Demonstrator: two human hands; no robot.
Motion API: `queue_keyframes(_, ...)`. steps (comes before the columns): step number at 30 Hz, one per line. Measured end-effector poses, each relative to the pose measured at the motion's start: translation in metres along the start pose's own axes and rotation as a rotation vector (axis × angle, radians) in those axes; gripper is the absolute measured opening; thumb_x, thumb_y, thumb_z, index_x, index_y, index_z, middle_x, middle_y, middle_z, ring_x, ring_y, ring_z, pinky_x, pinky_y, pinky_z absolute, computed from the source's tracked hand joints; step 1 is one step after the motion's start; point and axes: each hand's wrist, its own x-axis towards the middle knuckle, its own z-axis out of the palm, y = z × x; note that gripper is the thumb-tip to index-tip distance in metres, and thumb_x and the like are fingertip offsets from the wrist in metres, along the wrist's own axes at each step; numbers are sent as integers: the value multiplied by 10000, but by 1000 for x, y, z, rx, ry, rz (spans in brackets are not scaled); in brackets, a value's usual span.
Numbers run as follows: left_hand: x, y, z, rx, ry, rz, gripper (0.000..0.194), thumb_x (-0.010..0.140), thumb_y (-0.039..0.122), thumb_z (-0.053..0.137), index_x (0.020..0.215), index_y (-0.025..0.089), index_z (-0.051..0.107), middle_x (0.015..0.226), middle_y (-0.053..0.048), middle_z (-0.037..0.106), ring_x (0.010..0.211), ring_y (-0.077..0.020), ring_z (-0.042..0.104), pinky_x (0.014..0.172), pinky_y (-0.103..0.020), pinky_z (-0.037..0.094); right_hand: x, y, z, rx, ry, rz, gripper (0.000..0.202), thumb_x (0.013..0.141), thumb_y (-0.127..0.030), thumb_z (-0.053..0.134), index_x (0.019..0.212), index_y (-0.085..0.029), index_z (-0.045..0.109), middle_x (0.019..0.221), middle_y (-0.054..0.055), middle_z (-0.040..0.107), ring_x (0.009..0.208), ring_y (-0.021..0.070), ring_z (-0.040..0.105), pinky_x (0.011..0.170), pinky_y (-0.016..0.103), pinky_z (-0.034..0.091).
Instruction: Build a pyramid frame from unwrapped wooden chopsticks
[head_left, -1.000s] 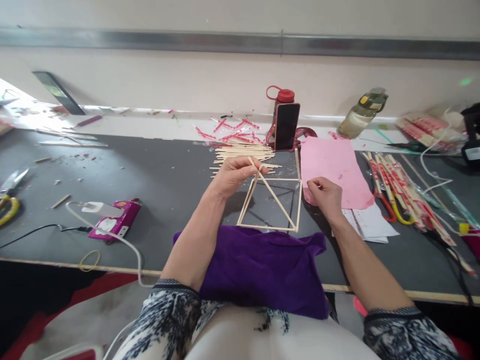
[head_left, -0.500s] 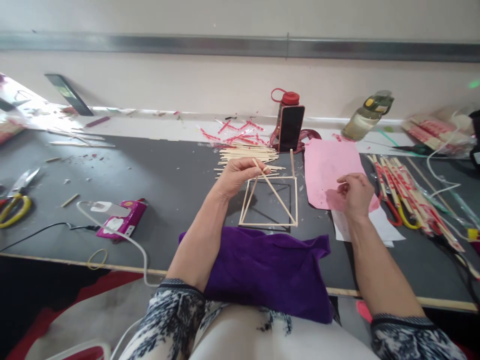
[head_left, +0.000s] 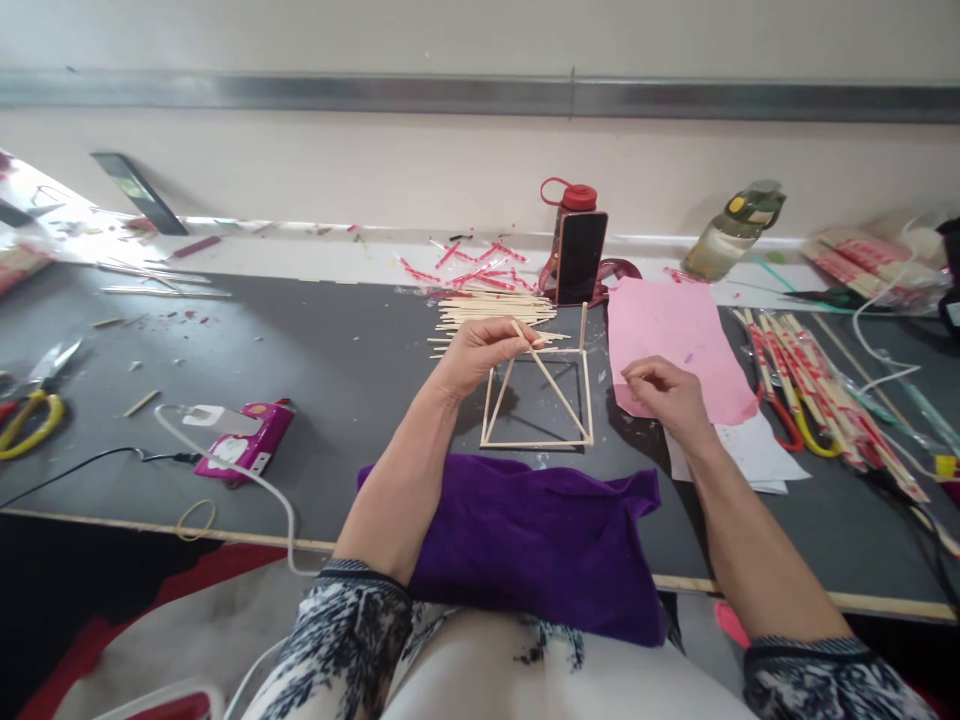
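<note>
My left hand [head_left: 476, 355] pinches the top of two slanted wooden sticks where they meet above a square stick frame [head_left: 537, 443] lying on the dark table [head_left: 337, 360]. My right hand [head_left: 664, 395] hovers just right of the frame, over the near edge of a pink paper sheet [head_left: 671, 335], fingertips pinched together; anything between them is too small to tell. A pile of loose sticks [head_left: 487, 305] lies behind the left hand. A purple cloth [head_left: 540, 535] is spread at the table's near edge under my left forearm.
A pink glue gun [head_left: 244, 440] with white cord lies at left, yellow-handled scissors [head_left: 26, 420] farther left. A phone leans on a red-capped bottle [head_left: 577, 250] at the back. Wrapped chopsticks [head_left: 810, 390], scissors and white papers [head_left: 750, 455] crowd the right side.
My right hand went out over the pink paper, then came back toward the frame's right side. The frame has shifted slightly; my left hand keeps its hold on the stick apex.
</note>
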Motion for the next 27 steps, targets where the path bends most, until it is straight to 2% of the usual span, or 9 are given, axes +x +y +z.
queue_keyframes(5, 0, 0, 3, 2, -25, -27, 184, 737, 333, 703, 795, 166, 754, 819, -66, 709, 806, -175, 634, 790, -290, 463, -6, 2, 9, -84, -142, 4, 105, 756, -214, 540, 728, -189, 638, 737, 3, 638, 598, 118, 535, 547, 244, 403)
queue_keyframes(8, 0, 2, 5, -10, -37, -20, 182, 744, 328, 699, 804, 164, 751, 826, -64, 711, 801, -166, 634, 790, -283, 464, -9, 3, 10, -102, -170, 6, 155, 790, -217, 506, 744, -188, 651, 685, -5, 611, 605, 124, 533, 554, 244, 399)
queue_keyframes(15, 1, 3, 7, 24, -49, -40, 182, 753, 312, 689, 810, 148, 745, 825, -62, 709, 799, -157, 630, 777, -267, 468, -9, 0, 12, -182, -167, -13, 162, 797, -200, 512, 686, -190, 629, 630, -9, 573, 600, 126, 519, 569, 248, 387)
queue_keyframes(21, 2, -2, 8, 28, -67, -29, 152, 769, 281, 674, 819, 156, 744, 847, -55, 707, 823, -146, 626, 789, -259, 463, -8, -1, 16, -188, -90, -109, 103, 760, -169, 554, 721, -193, 646, 783, 18, 643, 685, 136, 570, 589, 245, 410)
queue_keyframes(27, 3, -9, 10, 43, -85, -35, 186, 768, 308, 675, 829, 145, 740, 858, -65, 706, 837, -157, 626, 815, -272, 457, -8, 4, 16, -211, -62, -101, 103, 770, -168, 555, 739, -193, 650, 760, 13, 635, 660, 130, 562, 585, 247, 413)
